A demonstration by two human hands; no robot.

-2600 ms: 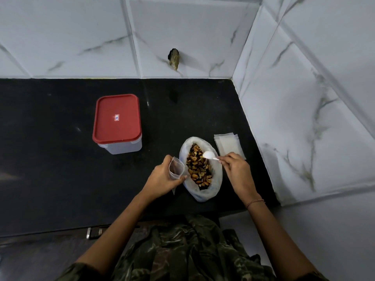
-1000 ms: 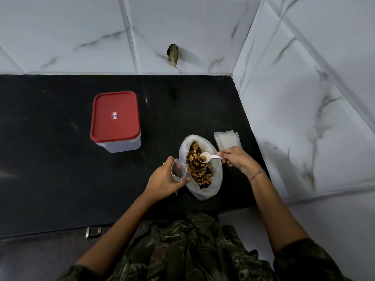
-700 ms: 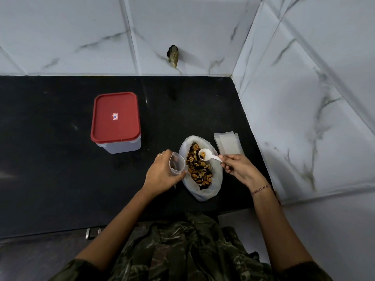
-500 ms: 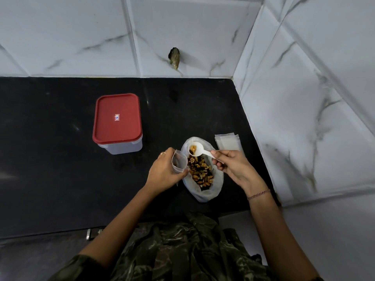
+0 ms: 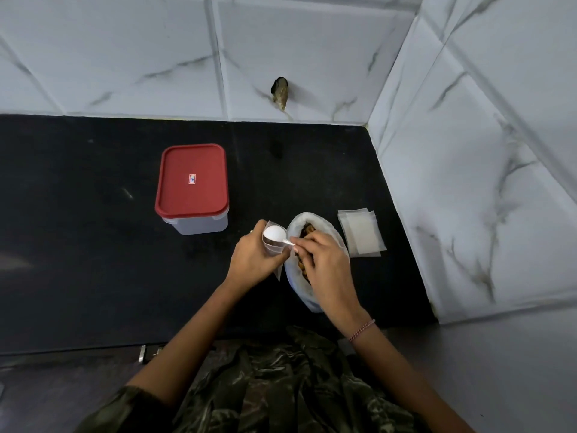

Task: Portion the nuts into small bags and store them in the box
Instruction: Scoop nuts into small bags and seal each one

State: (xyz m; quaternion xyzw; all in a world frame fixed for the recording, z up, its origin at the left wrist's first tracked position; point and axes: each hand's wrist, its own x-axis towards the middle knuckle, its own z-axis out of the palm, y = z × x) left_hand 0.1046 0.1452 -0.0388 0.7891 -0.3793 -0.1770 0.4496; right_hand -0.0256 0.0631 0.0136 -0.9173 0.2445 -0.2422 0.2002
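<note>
Fingers of my left hand are curled round a small clear bag, holding its mouth open and upward just left of the big white bag. My right hand pinches the handle of a white plastic spoon between thumb and fingertips. The spoon's bowl sits at the small clear bag's mouth, and only white plastic shows, so I cannot tell whether anything is in the bowl or in that bag. The nuts lie in the big white bag, which rests open on the black counter under my right hand and is partly hidden by it. Just to its right lies a flat stack of empty small bags, near the tiled side wall. The box stands well apart, to the left and further back, with its red lid on. A thin bracelet circles my right wrist.
</note>
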